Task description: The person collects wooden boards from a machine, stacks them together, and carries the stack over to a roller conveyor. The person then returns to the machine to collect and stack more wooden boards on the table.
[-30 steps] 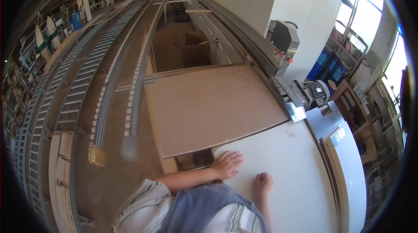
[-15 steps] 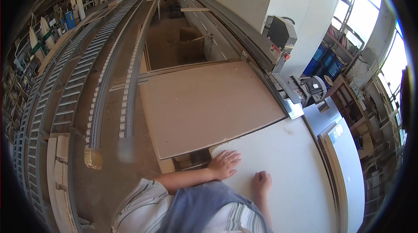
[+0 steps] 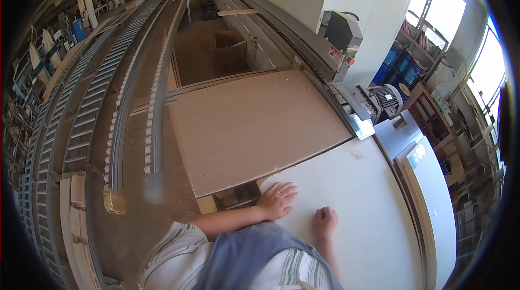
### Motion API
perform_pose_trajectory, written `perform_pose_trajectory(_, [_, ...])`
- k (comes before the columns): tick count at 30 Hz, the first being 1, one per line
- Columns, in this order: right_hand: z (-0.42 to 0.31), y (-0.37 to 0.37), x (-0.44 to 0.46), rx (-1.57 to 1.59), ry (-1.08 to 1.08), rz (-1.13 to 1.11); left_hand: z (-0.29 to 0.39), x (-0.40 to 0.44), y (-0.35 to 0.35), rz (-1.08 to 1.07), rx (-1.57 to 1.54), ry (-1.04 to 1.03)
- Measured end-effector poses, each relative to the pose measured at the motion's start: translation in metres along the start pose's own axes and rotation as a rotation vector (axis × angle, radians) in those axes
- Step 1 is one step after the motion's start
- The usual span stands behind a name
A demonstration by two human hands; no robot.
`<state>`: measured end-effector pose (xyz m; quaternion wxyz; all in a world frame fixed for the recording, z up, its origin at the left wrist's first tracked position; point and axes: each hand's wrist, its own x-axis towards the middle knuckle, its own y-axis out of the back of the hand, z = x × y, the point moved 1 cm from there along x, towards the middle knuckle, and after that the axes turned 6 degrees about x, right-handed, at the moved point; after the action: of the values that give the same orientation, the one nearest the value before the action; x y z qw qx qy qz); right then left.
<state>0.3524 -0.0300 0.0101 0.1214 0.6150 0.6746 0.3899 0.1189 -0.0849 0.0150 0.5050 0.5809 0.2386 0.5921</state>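
In the head view, the left hand (image 3: 277,201) is lying palm down on the white counter (image 3: 363,214), close to its near left corner; its fingers are stretching out slightly apart and are gripping nothing. The right hand (image 3: 325,221) is resting on the same white top, its fingers curling into a loose fist; I cannot tell whether anything is sitting inside it.

The brown board (image 3: 260,127) is lying flat just beyond the counter, its near edge running alongside the counter's far edge, ahead of the left hand. It is showing a broad, matt, pinkish-brown face, with a few small dark and pale spots and a thin, darker line along its near edge. The counter is looking smooth and white, with a rough brownish smudge (image 3: 356,155) marking its far right part and chipping showing at its left corner.

A metal plate (image 3: 361,126) is shining beside the board's right corner, near a finned motor (image 3: 385,96). Roller rails (image 3: 149,133) are running along the left.
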Motion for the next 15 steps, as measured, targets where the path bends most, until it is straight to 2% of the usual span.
perform_pose_trajectory(8, [-0.003,0.001,0.002,-0.001,-0.028,0.005,-0.003,0.000,0.005,-0.013,0.001,0.042])
perform_pose_trajectory(12, [0.003,0.000,0.004,0.008,0.076,0.010,0.002,0.007,-0.001,-0.067,-0.031,0.015])
perform_pose_trajectory(15, [-0.009,0.008,0.005,-0.029,0.057,0.027,0.004,0.009,0.000,-0.076,-0.023,-0.009])
